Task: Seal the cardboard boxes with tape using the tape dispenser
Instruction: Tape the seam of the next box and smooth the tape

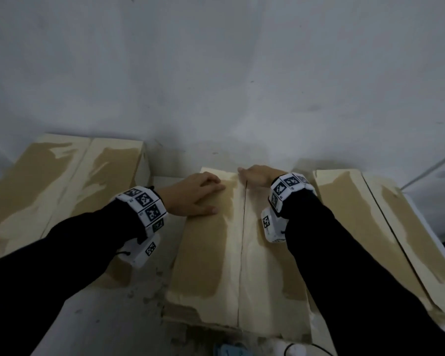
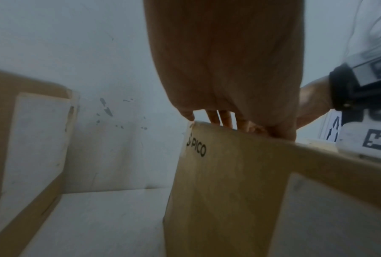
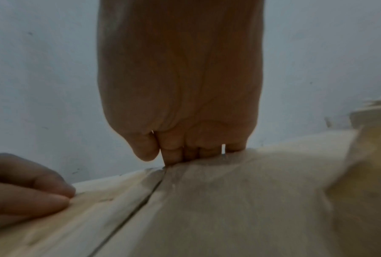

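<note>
A cardboard box [image 1: 211, 253] stands in the middle with both top flaps down and a thin seam [image 1: 242, 240] between them. My left hand [image 1: 197, 197] lies flat on the left flap near the far end, fingers straight. My right hand [image 1: 257, 176] presses on the far end of the right flap by the seam, and its fingertips [image 3: 174, 156] meet the box's far edge. The left wrist view shows the box's side with "PICO" printed [image 2: 196, 149] and my left fingers [image 2: 224, 118] on its top edge. No tape dispenser is clearly in view.
A second box [image 1: 62, 188] stands at the left and a third [image 1: 370, 227] at the right, both on a white tabletop [image 1: 100, 317] against a white wall. A blue object [image 1: 229, 349] and a white one with a cable [image 1: 293, 350] peek in at the near edge.
</note>
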